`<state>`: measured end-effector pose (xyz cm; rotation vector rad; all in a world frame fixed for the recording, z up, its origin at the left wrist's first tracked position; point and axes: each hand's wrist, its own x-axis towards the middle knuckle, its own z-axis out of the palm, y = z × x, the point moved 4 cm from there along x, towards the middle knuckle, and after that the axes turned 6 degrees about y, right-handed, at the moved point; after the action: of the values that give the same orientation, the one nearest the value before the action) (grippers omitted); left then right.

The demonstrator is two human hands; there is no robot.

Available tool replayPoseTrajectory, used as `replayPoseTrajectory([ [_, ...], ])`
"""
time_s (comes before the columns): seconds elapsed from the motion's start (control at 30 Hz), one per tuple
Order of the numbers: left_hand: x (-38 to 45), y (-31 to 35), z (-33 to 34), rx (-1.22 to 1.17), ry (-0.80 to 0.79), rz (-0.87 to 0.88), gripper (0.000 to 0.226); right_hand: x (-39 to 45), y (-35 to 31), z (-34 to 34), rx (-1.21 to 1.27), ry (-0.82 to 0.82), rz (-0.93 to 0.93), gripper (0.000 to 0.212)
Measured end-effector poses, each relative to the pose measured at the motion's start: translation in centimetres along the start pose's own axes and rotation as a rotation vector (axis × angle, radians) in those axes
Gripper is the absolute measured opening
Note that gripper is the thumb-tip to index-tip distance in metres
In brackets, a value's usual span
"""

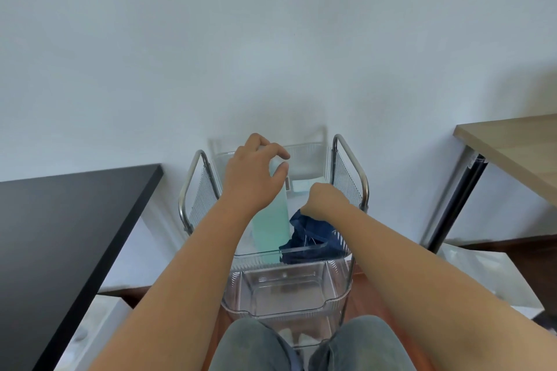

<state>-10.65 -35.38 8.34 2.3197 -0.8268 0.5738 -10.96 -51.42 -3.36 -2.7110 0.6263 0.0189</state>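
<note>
Head cam view: my left hand point(253, 172) is curled over the top of the tall mint bottle point(269, 220), which stands upright in the top tray point(262, 256) of the cart, straight ahead of me. My right hand point(324, 200) is bunched tight on the dark blue cloth point(310, 238) just right of the bottle. The bottle's long axis is vertical, so I reckon it lifts straight up, with nothing overhead. Metal rails point(365, 181) fence the tray's sides, with the wall behind. Black surface point(60, 235) on the left, wooden surface point(512, 144) further right.
</note>
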Motion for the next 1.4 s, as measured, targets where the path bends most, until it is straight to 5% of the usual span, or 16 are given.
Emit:
replayPoseTrajectory([
  [0.47, 2.1, 2.4, 0.9, 0.511, -0.214, 0.243, 0.043, -5.9, 0.3, -11.1, 0.793, 0.226, -0.371, 0.017],
  [0.7, 6.2, 2.9, -2.1, 0.055, -0.221, 0.059, 0.008, -7.4, -0.2, -15.6, 1.01, 0.393, -0.432, 0.015],
  [1.0, 7.5, 4.2, -1.9, -0.631, -0.328, -0.216, 0.012, -10.5, 0.3, -14.8, 1.123, 0.584, -0.387, 0.02],
  [1.17, 7.5, 2.5, -2.9, -0.733, -0.36, -0.266, 0.029, -11.3, -2.1, -13.0, 1.063, 0.569, -0.475, 0.024],
  [1.27, 6.9, 1.1, -3.6, -0.813, -0.367, -0.377, 0.012, -11.2, -3.9, -11.6, 1.06, 0.466, -0.532, 0.022],
  [1.4, 6.3, 0.0, -3.8, -0.53, -0.335, -0.266, 0.013, -10.3, -4.9, -10.0, 1.186, 0.405, -0.485, 0.018],
])
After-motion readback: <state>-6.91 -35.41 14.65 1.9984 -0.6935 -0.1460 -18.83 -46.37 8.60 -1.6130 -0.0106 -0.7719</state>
